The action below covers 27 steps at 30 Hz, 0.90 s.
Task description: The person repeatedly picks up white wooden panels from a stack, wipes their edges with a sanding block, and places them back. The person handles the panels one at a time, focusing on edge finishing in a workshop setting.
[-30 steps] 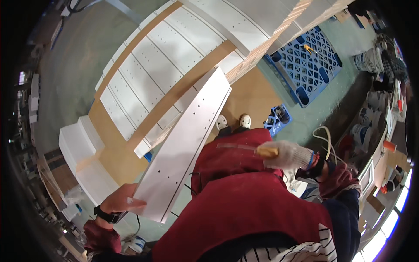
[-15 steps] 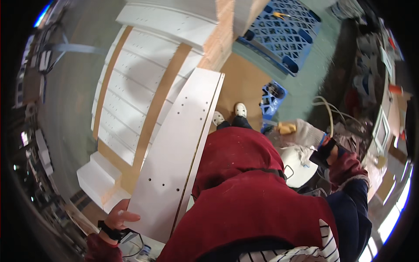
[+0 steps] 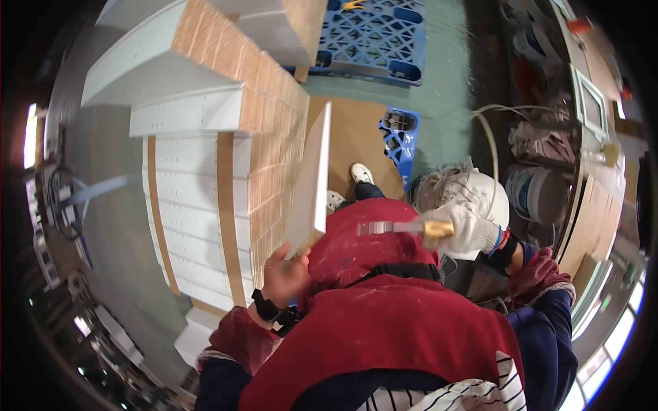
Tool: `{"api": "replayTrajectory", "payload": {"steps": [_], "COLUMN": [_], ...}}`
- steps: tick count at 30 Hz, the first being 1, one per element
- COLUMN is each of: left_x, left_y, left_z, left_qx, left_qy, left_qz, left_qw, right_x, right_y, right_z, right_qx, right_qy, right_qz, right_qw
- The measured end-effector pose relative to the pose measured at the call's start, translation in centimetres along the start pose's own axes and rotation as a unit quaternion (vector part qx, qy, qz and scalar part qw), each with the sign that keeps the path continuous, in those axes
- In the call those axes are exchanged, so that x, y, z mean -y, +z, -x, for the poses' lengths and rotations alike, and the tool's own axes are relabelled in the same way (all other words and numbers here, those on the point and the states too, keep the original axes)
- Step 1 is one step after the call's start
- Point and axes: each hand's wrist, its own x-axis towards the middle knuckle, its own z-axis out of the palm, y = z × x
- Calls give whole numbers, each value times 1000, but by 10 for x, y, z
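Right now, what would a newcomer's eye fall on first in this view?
First, the dark red apron filling the lower middle; above it, the gloved right hand grips a yellow-handled tool. Left of that, the bare left hand holds a white board. White panels lie stacked farther left, a blue pallet at top centre.

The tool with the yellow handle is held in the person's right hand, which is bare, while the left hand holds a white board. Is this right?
Not quite: the right hand is not bare. The head view shows it in a whitish glove. It does hold the tool with the yellow handle, and the left hand holds a white board.
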Motion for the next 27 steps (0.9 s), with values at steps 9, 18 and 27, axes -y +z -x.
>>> {"api": "replayTrajectory", "payload": {"steps": [9,18,27], "left_x": [-28,-39,10], "left_y": [11,60,66], "left_z": [18,123,247], "left_qx": [-14,-149,-313], "left_qy": [-15,-22,-6], "left_qz": [56,-355,-428], "left_qw": [998,923,847], "right_x": [-82,-114,-131], "right_y": [-15,-44,-75], "right_z": [-16,-27,-69], "right_qx": [-165,-152,46], "right_qy": [92,68,167], "right_qz": [96,223,241], "right_qw": [977,960,955]}}
